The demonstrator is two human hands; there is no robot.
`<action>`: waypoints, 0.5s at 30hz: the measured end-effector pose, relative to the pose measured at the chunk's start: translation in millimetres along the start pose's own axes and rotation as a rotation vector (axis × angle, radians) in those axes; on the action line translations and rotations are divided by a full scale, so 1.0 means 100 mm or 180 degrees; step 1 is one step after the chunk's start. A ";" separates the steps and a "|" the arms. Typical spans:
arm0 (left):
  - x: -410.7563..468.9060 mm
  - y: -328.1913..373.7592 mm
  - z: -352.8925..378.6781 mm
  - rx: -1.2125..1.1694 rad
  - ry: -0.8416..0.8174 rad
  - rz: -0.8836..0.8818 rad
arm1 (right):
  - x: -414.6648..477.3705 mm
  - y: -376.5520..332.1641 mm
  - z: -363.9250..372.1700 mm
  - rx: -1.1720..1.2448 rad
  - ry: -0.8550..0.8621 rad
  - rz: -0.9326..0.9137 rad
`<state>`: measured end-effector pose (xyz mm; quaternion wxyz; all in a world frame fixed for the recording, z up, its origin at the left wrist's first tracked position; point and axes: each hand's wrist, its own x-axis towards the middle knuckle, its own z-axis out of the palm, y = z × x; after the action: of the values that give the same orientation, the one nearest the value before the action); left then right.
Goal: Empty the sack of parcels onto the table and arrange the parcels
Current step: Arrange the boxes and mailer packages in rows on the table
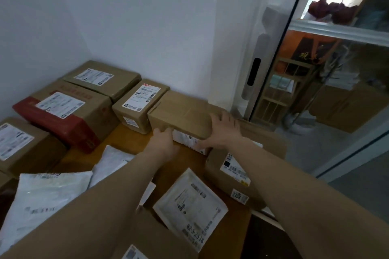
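Matt brown cardboard box (pixel 181 109), glossy white plastic mailers (pixel 42 195), smooth wooden table (pixel 124 135)

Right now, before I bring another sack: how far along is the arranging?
Done: several boxes, like the red-sided box and small labelled box, sit in a row by the wall. In hand: left hand and right hand are on the plain box, beside that row. Left: white mailers and the padded envelope lie loose. No sack is in view.

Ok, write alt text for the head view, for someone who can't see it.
A left hand and right hand touch a plain cardboard box at the far side of the wooden table, beside labelled boxes along the white wall. White mailer bags lie nearer; a glass door stands right.
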<state>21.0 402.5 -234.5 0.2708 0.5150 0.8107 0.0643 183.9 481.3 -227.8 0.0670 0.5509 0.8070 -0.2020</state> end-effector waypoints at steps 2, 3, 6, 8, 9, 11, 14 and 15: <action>0.13 -0.03 -0.01 -0.0165 0.0100 -0.0073 | 0.18 -0.04 -0.04 -0.0256 -0.0233 0.0051; 0.17 -0.04 -0.03 -0.0294 0.0117 -0.0170 | 0.24 -0.06 -0.05 -0.0337 -0.0295 0.0066; 0.33 -0.11 -0.06 -0.0880 0.0168 -0.0409 | 0.39 -0.12 -0.05 -0.0508 -0.0427 0.0037; 0.45 -0.18 -0.05 -0.1273 0.0205 -0.0476 | 0.46 -0.15 -0.04 -0.0626 -0.0417 0.0020; 0.49 -0.20 -0.05 -0.1486 0.0214 -0.0538 | 0.49 -0.16 -0.05 -0.0660 -0.0416 0.0026; 0.56 -0.23 -0.07 -0.1992 0.0242 -0.0812 | 0.52 -0.19 -0.06 -0.0641 -0.0413 0.0028; 0.59 -0.20 -0.11 -0.3005 0.0384 -0.1376 | 0.54 -0.20 -0.12 -0.0485 -0.0378 0.0037; 0.58 -0.18 -0.11 -0.3330 0.0403 -0.1533 | 0.54 -0.20 -0.15 -0.0418 -0.0397 0.0020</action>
<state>-17.5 447.0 -253.7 0.4474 0.1087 0.7801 0.4237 146.3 527.5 -227.2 0.1537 0.5341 0.8111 -0.1824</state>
